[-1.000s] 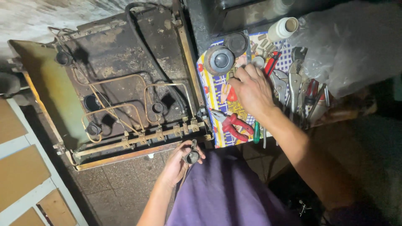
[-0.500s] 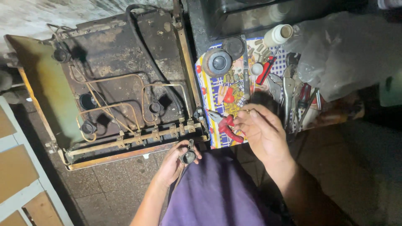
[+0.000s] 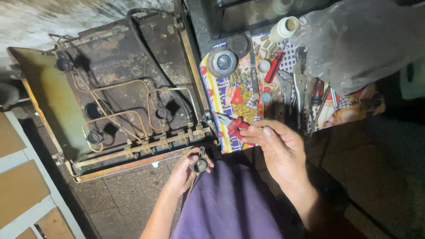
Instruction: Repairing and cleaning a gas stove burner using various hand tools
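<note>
1. a rusty, grimy sheet-metal stove body [image 3: 128, 84] lies on the tiled floor, thin bent copper tubes [image 3: 133, 110] running across it.
2. the left hand [image 3: 188, 170] is closed around a small round dark metal fitting [image 3: 199, 165], just below the stove's front rail.
3. the right hand [image 3: 276, 148], fingers half curled, pinches a tiny brass piece [image 3: 260, 129].
4. this hand hovers over red-handled pliers [image 3: 237, 126] lying on a patterned cloth [image 3: 230, 95] strewn with tools.

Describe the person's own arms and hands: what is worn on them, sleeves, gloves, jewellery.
Both hands are bare, with no gloves. The left hand and the right hand show no rings or watch that I can make out in this dim light. Both forearms are uncovered as far as they show; no sleeve is visible on either. A purple garment covers the body between them.
</note>
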